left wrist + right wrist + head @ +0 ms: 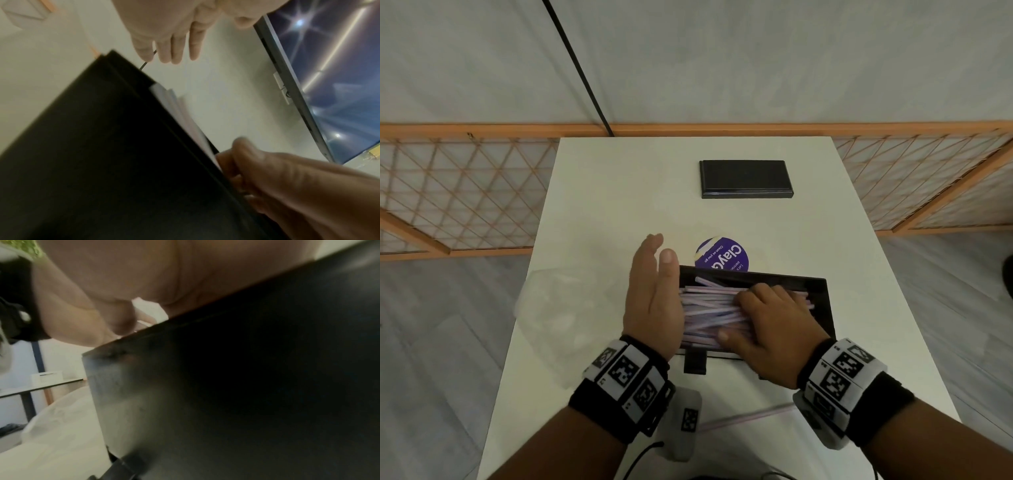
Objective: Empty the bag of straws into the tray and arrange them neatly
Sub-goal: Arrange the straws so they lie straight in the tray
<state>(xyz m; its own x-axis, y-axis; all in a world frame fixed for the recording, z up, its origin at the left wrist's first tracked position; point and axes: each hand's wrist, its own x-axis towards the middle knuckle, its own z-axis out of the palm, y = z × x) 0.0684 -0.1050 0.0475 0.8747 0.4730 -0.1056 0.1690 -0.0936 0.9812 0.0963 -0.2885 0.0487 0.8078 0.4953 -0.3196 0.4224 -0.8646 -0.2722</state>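
Note:
A black tray [825,301] stands at the table's near middle and holds a pile of pale lilac straws [709,305] lying left to right, a few askew. My left hand [654,284] stands on edge at the tray's left end, fingers straight, palm against the straw ends. My right hand [760,318] lies over the pile, fingers curled across the top and thumb on the near side, gripping the straws. The clear empty bag [558,308] lies to the left of the tray. One stray straw [750,416] lies on the table between my wrists. The tray's dark wall [246,386] fills the right wrist view.
A purple round label [722,257] lies just behind the tray. Farther back sits a black rectangular lid [746,179]. The white table [619,205] is narrow, with an orange lattice fence [465,192] behind and to both sides.

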